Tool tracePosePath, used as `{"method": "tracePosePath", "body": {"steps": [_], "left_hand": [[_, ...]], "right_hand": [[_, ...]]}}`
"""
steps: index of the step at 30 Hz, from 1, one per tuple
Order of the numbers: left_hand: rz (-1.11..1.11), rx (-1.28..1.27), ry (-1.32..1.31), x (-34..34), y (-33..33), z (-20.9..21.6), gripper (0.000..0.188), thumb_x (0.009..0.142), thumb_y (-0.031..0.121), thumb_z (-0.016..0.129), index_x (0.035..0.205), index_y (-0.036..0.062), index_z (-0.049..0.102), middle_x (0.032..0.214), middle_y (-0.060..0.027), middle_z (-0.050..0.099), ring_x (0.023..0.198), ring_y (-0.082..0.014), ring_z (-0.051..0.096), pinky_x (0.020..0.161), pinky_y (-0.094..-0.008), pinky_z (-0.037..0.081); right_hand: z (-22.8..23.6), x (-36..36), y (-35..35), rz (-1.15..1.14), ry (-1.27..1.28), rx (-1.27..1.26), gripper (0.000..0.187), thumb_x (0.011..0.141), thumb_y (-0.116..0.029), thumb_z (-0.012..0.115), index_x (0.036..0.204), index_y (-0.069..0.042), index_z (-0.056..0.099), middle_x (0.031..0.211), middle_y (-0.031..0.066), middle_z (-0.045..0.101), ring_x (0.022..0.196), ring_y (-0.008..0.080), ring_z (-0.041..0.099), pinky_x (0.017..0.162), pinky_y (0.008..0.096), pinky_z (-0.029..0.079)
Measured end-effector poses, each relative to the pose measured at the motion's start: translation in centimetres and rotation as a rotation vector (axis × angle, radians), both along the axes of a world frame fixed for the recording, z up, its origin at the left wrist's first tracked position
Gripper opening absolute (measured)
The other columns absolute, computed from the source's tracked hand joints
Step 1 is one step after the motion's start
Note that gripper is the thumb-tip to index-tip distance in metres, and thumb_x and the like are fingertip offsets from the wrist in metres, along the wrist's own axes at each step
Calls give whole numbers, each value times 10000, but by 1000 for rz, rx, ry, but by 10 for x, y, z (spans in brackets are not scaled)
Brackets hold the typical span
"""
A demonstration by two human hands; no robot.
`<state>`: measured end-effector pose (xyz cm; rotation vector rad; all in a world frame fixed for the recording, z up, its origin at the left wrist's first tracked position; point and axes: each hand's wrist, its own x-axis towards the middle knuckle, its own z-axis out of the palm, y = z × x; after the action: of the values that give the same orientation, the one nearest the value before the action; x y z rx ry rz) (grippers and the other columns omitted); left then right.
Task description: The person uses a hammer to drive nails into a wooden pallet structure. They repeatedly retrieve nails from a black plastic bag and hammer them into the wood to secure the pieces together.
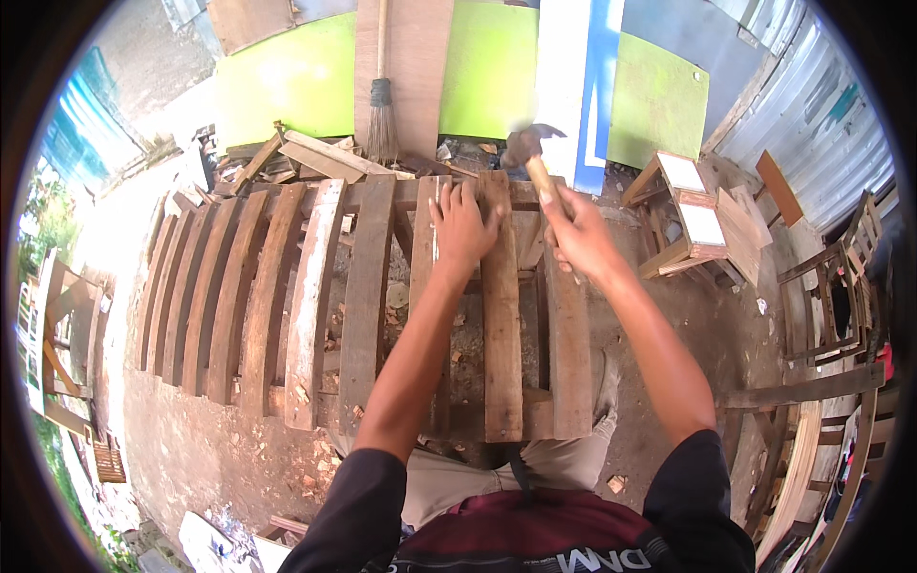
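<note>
My right hand (580, 232) grips the light wooden handle of a claw hammer (541, 173). The dark metal head is raised above the far end of a slatted wooden frame, slightly blurred. My left hand (462, 227) lies over the far ends of two slats with its fingers apart. Its thumb reaches the side of one brown wooden slat (501, 315), and its fingertips rest by the paler slat (427, 215) to the left. Whether a nail sits under the fingers cannot be seen. Several more slats (361, 296) run side by side toward the left.
Wood offcuts (320, 153) are heaped behind the frame, with a broom (381, 115) leaning on the wall panels. A small wooden cabinet (690, 215) stands at right. Chair frames (831, 296) crowd the far right. Wood chips (325, 465) litter the ground.
</note>
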<state>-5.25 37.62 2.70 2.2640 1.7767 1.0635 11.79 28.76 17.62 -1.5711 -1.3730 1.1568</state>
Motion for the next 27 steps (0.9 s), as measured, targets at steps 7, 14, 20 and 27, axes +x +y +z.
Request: {"method": "tracePosePath", "body": {"steps": [7,14,20,27], "left_hand": [[63,-150,211,5,-28,6,566,1063,375,374,1398,-58,518,1548,-239,451,1520,-366,304,1244,-610,120],[57,-171,192,8,-29,3,524,1073,339,342,1394,-36,519,1551,-241,451,1499,-338,354,1249,-607,109],[50,-165,195,2,-30,5,505,1074,336,334,1354,-37,525,1536,-261,459,1382,-354,507,1240,-625,102],[16,-177,161,13,-30,11,474,1072,331,335,1298,-32,540,1519,-279,469,1290,-376,585,1230,-638,102]], "right_hand": [[-1,-5,45,24,-238,220,532,1064,-474,485,1115,39,620,732,140,639,610,294,641,599,426,512],[-7,-7,71,133,-416,129,630,1081,-556,381,1010,33,593,650,51,544,494,152,525,484,339,463],[49,-7,78,109,-350,153,760,1042,-681,328,804,-7,586,619,62,573,486,176,559,521,378,498],[-43,12,80,173,-516,390,660,1079,-550,362,952,51,603,704,160,595,634,286,597,628,417,487]]}}
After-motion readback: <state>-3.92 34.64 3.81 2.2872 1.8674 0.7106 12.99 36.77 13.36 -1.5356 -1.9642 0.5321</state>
